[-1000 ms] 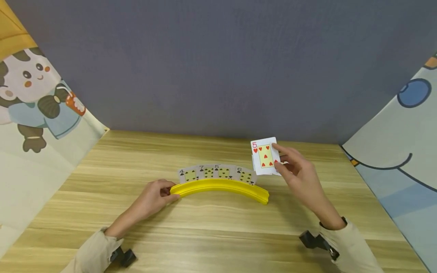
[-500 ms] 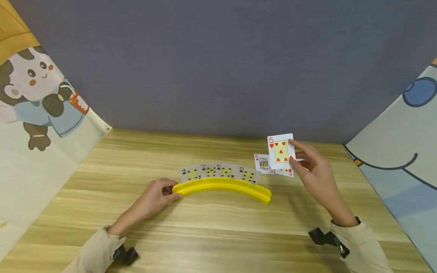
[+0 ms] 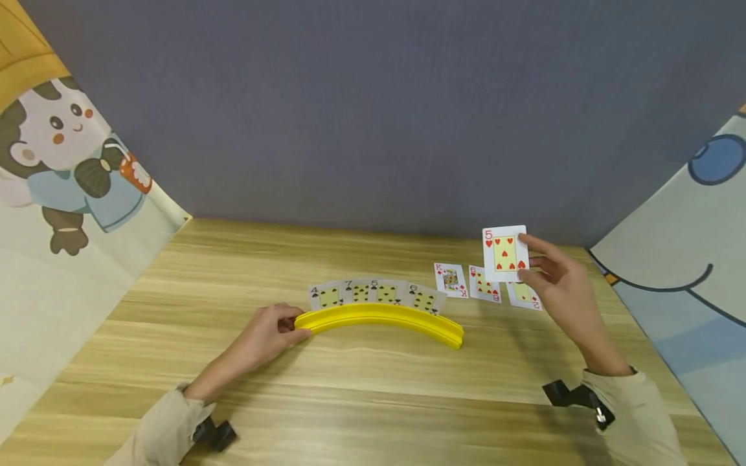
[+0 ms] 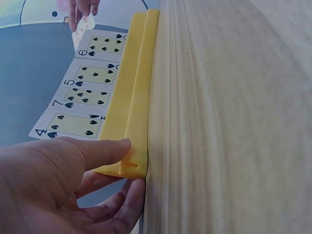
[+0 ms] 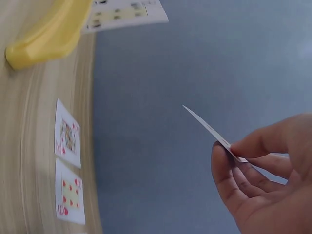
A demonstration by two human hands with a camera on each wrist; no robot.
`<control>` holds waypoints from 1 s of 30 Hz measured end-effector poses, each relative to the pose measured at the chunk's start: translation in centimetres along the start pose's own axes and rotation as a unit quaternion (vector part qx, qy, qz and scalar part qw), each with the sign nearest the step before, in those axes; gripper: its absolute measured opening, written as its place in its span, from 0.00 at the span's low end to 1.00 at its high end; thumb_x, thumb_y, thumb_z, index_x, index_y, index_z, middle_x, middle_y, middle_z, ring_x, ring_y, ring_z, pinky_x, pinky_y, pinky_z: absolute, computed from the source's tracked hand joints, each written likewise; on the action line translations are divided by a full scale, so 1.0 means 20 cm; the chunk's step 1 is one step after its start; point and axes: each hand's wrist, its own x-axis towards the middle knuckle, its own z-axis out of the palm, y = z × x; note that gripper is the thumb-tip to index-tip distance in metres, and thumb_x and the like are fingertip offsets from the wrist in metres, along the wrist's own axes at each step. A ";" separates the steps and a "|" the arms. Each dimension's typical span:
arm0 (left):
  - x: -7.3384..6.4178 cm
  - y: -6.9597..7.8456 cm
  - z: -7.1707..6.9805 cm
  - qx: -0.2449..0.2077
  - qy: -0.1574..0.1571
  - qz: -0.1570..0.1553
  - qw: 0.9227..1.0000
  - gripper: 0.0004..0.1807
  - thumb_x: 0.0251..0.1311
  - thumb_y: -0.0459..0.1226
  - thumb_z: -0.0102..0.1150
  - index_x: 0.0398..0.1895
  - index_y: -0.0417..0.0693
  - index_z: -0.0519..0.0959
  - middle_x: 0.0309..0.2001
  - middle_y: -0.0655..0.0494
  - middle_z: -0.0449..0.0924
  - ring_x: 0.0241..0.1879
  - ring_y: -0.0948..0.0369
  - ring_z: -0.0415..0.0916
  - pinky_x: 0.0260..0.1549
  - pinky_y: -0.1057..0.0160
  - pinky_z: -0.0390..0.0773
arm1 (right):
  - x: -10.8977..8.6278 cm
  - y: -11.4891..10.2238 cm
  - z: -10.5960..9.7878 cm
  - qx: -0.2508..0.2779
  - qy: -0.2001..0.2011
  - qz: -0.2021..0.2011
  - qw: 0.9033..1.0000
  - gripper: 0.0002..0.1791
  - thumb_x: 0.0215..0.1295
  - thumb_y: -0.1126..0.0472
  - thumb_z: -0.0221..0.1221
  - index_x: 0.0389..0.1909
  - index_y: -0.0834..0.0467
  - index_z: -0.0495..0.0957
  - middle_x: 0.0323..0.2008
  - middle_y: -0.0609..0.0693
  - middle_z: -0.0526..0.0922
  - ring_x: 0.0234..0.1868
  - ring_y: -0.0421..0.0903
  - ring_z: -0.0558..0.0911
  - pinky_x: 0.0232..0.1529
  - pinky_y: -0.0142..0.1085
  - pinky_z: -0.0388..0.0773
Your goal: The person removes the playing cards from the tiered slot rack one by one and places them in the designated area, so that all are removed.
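In the head view, one end of a curved yellow plastic card holder is pinched by the thumb and fingers of the left hand. To the right of those fingers, four white cards with black spades are stood in it, their bottom edges hidden. A white card with five red hearts is pinched by its right side in the right hand. Lower than those fingertips, a white king of diamonds, a white six of hearts and a third white card, partly covered, are laid on the striped wooden table.

In the left wrist view, the four of spades is seen nearest the left fingers. The right hand is cut off at the top.

In the right wrist view, the pinched card is seen nearly edge-on, so its face cannot be read. The holder is cut off.
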 end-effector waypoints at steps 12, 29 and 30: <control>0.00 0.00 0.00 0.005 0.000 -0.005 1.000 0.13 0.56 0.32 0.71 0.45 0.40 0.85 0.39 0.50 0.82 0.32 0.62 0.76 0.31 0.69 0.81 | 0.04 0.20 -0.15 -0.037 0.050 0.060 0.996 0.30 0.65 0.77 0.55 0.68 0.64 0.69 0.55 0.44 0.74 0.42 0.32 0.78 0.36 0.20 0.78; 0.00 0.01 -0.01 -0.003 -0.006 -0.013 1.000 0.13 0.57 0.33 0.70 0.46 0.39 0.85 0.39 0.49 0.82 0.32 0.62 0.76 0.31 0.69 0.80 | 0.03 0.46 -0.26 -0.116 0.068 0.109 0.985 0.25 0.65 0.76 0.53 0.64 0.70 0.71 0.64 0.67 0.69 0.37 0.26 0.73 0.32 0.19 0.77; 0.00 0.01 -0.01 -0.002 -0.006 -0.013 1.000 0.13 0.57 0.33 0.70 0.46 0.39 0.85 0.39 0.49 0.82 0.32 0.62 0.76 0.31 0.69 0.80 | 0.03 0.48 -0.27 -0.114 0.068 0.111 0.985 0.25 0.65 0.76 0.53 0.64 0.71 0.71 0.64 0.67 0.69 0.37 0.25 0.73 0.32 0.19 0.77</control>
